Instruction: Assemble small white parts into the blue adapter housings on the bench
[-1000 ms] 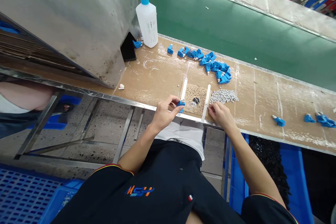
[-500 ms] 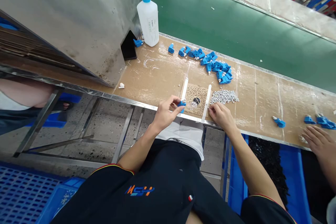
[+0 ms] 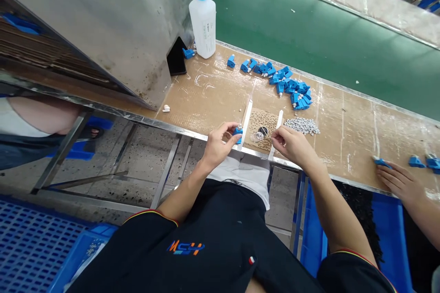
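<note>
Between the thumb and fingers of my left hand [image 3: 222, 143] is a small blue plastic part [image 3: 238, 133] with a whitish tip pointing up, held at the table's front edge. My right hand [image 3: 292, 144] is closed in a pinch over the right white strip [image 3: 277, 133]; whatever its fingertips hold is too small to make out. Between the two strips lies a perforated cardboard piece [image 3: 263, 119], bearing a small black round item [image 3: 263, 131] and a clear round dish [image 3: 256, 137]. A pile of small grey pieces [image 3: 302, 125] lies just beyond my right hand.
Several blue parts [image 3: 292, 84] lie along the table's far side. A white squeeze bottle [image 3: 203, 27] stands by a metal housing [image 3: 137, 32] and a dark phone-like slab [image 3: 176, 57]. At right, a co-worker's hand [image 3: 400, 181] touches another blue part. A green belt [image 3: 292, 18] runs behind.
My right hand has lifted from beside the grey pile and moved inward over the right strip. My left hand keeps the blue part. The co-worker's hand has reached left onto a blue part.
</note>
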Tool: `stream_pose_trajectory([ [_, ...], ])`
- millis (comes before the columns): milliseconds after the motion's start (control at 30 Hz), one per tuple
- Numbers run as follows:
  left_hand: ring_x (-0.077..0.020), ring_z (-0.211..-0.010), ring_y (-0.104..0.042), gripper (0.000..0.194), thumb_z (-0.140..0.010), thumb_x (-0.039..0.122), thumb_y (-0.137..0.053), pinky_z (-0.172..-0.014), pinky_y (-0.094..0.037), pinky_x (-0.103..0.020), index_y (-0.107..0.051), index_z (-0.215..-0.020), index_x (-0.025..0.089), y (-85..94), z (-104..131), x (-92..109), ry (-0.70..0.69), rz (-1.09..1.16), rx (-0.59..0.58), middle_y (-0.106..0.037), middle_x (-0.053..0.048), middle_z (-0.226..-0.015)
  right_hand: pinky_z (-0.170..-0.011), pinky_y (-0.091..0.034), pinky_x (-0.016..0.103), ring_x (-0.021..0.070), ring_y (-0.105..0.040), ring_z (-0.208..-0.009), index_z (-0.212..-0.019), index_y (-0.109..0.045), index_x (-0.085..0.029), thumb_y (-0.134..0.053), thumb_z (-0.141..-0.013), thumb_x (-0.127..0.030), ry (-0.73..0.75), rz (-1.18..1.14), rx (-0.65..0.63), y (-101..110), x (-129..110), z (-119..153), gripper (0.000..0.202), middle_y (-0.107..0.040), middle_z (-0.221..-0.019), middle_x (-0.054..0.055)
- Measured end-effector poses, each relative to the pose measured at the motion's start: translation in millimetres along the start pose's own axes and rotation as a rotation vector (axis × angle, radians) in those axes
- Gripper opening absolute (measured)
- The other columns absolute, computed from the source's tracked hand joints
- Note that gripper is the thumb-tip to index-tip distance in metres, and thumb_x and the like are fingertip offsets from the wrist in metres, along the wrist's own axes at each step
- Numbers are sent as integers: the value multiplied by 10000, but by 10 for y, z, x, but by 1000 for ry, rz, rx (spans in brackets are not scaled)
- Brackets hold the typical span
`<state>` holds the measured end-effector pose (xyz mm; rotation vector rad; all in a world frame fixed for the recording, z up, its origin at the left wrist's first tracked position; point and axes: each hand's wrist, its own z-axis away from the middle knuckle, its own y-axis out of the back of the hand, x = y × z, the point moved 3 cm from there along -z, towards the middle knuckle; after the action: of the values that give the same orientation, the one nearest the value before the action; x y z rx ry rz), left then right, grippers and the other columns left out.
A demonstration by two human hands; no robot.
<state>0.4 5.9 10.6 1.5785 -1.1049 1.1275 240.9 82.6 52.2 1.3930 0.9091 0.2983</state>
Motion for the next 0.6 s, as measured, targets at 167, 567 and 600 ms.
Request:
stream_pose_trajectory([
  [167,-137,-769,-691,168,-909,294,-726,-707,-590,-255,-734,-1045,195,39,20,-8,-14,-3,27,-742,-39,-935,-658,-420,307,197,-590,-686,-823,-567,-228,-514,-958,-193,53,125,-99,-56,-187,-247,150,-644,-778,56],
  [567,-151,-815,-712,166,-917,308,-728,-732,-595,-261,-739,-1034,192,72,18,-37,13,-11,37,-751,-46,-942,-634,-373,332,219,-609,-708,-811,-590,-212,-522,-989,-190,68,326,-170,-172,-212,-366,192,-668,-821,96],
  [600,-150,-809,-711,165,-914,306,-731,-732,-597,-262,-738,-1032,192,70,17,-39,16,-2,37,-751,-45,-940,-631,-371,335,220,-610,-706,-809,-588,-210,-520,-992,-190,63,335,-174,-174,-220,-370,196,-671,-829,102],
])
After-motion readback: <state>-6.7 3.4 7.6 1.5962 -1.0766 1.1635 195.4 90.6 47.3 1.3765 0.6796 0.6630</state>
